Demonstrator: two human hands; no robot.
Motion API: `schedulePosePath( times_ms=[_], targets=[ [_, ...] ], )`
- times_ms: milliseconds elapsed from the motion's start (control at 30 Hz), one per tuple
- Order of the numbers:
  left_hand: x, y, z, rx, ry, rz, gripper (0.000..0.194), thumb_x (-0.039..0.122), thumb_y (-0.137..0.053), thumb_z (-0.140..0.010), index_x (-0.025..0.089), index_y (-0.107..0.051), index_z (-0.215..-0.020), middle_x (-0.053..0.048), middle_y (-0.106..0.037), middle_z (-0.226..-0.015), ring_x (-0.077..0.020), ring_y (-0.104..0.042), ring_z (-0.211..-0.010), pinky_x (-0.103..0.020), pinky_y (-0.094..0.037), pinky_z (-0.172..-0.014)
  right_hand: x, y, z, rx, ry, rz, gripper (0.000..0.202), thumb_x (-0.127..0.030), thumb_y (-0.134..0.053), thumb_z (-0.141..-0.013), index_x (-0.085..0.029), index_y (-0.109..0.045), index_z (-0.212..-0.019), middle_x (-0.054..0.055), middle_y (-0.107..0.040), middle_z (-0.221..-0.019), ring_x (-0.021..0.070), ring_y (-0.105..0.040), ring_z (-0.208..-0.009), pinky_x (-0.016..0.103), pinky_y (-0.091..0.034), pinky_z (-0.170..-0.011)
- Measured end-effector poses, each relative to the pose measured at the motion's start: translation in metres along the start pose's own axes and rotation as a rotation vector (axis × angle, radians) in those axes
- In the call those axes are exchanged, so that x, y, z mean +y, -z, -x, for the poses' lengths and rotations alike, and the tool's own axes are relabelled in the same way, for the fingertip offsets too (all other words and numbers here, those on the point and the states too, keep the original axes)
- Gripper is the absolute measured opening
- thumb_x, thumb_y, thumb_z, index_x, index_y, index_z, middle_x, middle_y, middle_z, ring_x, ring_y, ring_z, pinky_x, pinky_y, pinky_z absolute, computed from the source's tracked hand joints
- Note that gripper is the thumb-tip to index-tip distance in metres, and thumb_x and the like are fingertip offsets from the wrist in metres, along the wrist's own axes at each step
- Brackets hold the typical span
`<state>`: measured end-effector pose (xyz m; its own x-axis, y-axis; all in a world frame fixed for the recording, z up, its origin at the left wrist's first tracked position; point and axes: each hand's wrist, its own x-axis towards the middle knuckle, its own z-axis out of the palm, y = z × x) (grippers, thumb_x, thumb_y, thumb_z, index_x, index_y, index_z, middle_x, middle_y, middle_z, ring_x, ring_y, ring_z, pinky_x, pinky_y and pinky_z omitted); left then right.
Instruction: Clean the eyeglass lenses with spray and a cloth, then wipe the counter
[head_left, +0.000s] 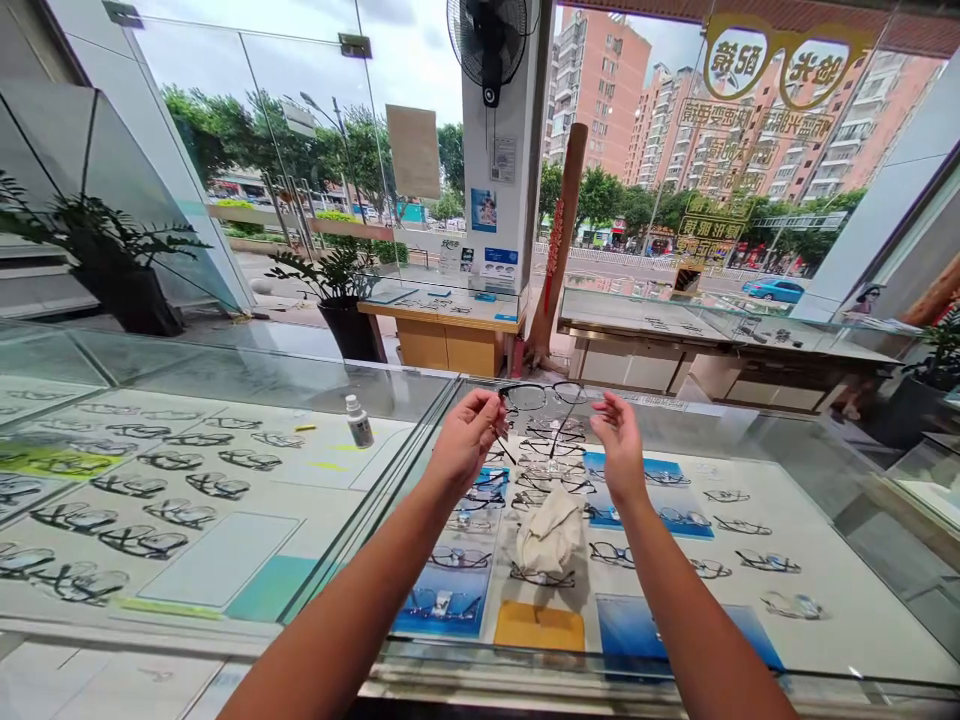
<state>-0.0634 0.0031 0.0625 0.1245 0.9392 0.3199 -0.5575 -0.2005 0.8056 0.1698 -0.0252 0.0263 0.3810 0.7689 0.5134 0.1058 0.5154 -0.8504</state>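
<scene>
Both arms out over the glass display counter (862,560), hands raised above its far half

Left hand (466,437): fingers pinched narrow on the left end of a pair of black-framed glasses (541,395), at the hinge or temple. Grip is closed on the frame

Right hand (619,447): fingers loosely spread, palm turned inward, just beside the right end of the glasses. Cannot tell whether the fingertips actually touch the frame or the temple arm, the thin arm is lost against the clutter behind

Glasses: held in the air above the counter's far edge, roughly level, lenses facing away, one temple arm hanging down and back toward the person

On the counter glass, directly below and between the hands, nearer the near edge: a crumpled beige cloth (551,538). It lies apart from both hands

Left of the hands, on the adjoining case's top near its right edge: a small white bottle (359,421) with a dark cap, upright

Under the glass: rows of spectacle frames (187,480) on white trays, some on blue cards; an orange card (538,627) near the near edge below the cloth

Background: potted plant (341,290) by the window, wall fan (491,40) on the pillar
</scene>
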Motion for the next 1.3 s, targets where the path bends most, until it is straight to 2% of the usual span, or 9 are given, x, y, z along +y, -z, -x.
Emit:
schedulePosePath(
  times_ms=[167, 233, 333, 433, 567, 733, 833, 1000, 1300],
  targets=[
    [0.004, 0.000, -0.001, -0.021, 0.130, 0.159, 0.048, 0.041, -0.101, -0.067, 0.015, -0.062, -0.082, 0.003, -0.058, -0.078, -0.0057, -0.048, -0.065, -0.020, -0.051, -0.065, 0.005, -0.003, 0.002, -0.115, 0.038, 0.040, 0.050, -0.051, -0.068, -0.098, -0.022, -0.064, -0.139, 0.013, -0.068, -0.136, 0.0292, -0.063, -0.125, 0.047, -0.051, -0.107],
    [0.004, -0.002, 0.000, -0.035, 0.169, 0.192, 0.048, 0.040, -0.101, -0.067, 0.015, -0.062, -0.082, 0.003, -0.057, -0.078, -0.0048, -0.047, -0.063, -0.020, -0.050, -0.064, 0.003, -0.005, 0.005, -0.149, 0.048, -0.015, 0.045, -0.051, -0.065, -0.101, -0.021, -0.065, -0.133, 0.012, -0.072, -0.127, 0.0278, -0.066, -0.121, 0.046, -0.052, -0.107],
    [0.005, -0.005, 0.004, -0.066, 0.183, 0.181, 0.047, 0.041, -0.099, -0.069, 0.015, -0.062, -0.084, 0.004, -0.058, -0.078, -0.0041, -0.047, -0.062, -0.019, -0.050, -0.064, -0.005, -0.007, 0.009, -0.131, 0.085, -0.026, 0.037, -0.051, -0.062, -0.104, -0.019, -0.068, -0.121, 0.008, -0.075, -0.102, 0.0240, -0.071, -0.101, 0.042, -0.056, -0.098],
    [0.011, -0.010, 0.007, -0.075, 0.055, 0.057, 0.045, 0.045, -0.097, -0.072, 0.017, -0.065, -0.087, 0.003, -0.061, -0.076, -0.0064, -0.053, -0.065, -0.019, -0.052, -0.064, -0.020, -0.005, 0.006, -0.092, 0.165, 0.015, 0.032, -0.048, -0.061, -0.105, -0.019, -0.066, -0.118, 0.004, -0.070, -0.088, 0.0202, -0.070, -0.085, 0.037, -0.059, -0.084],
    [0.037, -0.025, -0.001, -0.065, -0.191, -0.118, 0.041, 0.047, -0.091, -0.079, 0.020, -0.071, -0.102, 0.001, -0.068, -0.082, -0.0097, -0.062, -0.073, -0.020, -0.055, -0.066, -0.059, -0.005, -0.013, -0.059, 0.351, 0.060, 0.028, -0.039, -0.062, -0.105, -0.022, -0.061, -0.128, 0.002, -0.069, -0.093, 0.0186, -0.071, -0.083, 0.033, -0.061, -0.073],
    [0.083, -0.059, -0.017, -0.100, -0.526, -0.309, 0.031, 0.047, -0.079, -0.092, 0.022, -0.069, -0.108, -0.001, -0.072, -0.084, -0.0130, -0.070, -0.072, -0.025, -0.061, -0.066, -0.116, -0.016, -0.032, 0.170, 0.681, 0.183, 0.023, -0.033, -0.059, -0.106, -0.023, -0.063, -0.127, 0.003, -0.069, -0.094, 0.0191, -0.072, -0.082, 0.031, -0.062, -0.065],
    [0.096, -0.070, -0.021, -0.052, -0.705, -0.443, 0.025, 0.041, -0.075, -0.096, 0.023, -0.068, -0.112, -0.002, -0.074, -0.086, -0.0146, -0.074, -0.072, -0.026, -0.063, -0.065, -0.137, -0.022, -0.030, 0.326, 0.819, 0.329, 0.020, -0.030, -0.059, -0.107, -0.022, -0.066, -0.125, 0.003, -0.071, -0.092, 0.0184, -0.072, -0.077, 0.032, -0.063, -0.068],
    [0.096, -0.064, -0.022, 0.018, -0.823, -0.574, 0.021, 0.034, -0.075, -0.097, 0.022, -0.071, -0.113, -0.004, -0.077, -0.097, -0.0166, -0.078, -0.085, -0.027, -0.066, -0.073, -0.147, -0.019, -0.023, 0.355, 0.975, 0.436, 0.013, -0.021, -0.064, -0.104, -0.022, -0.071, -0.115, 0.003, -0.074, -0.094, 0.0173, -0.069, -0.074, 0.031, -0.060, -0.069],
    [0.102, -0.059, -0.016, 0.062, -0.842, -0.709, 0.013, 0.029, -0.074, -0.097, 0.023, -0.075, -0.108, -0.003, -0.078, -0.100, -0.0156, -0.077, -0.089, -0.024, -0.064, -0.075, -0.138, -0.018, -0.032, 0.317, 0.878, 0.387, 0.013, -0.019, -0.067, -0.102, -0.021, -0.075, -0.112, 0.003, -0.076, -0.098, 0.0171, -0.070, -0.076, 0.031, -0.059, -0.070]
  ],
)
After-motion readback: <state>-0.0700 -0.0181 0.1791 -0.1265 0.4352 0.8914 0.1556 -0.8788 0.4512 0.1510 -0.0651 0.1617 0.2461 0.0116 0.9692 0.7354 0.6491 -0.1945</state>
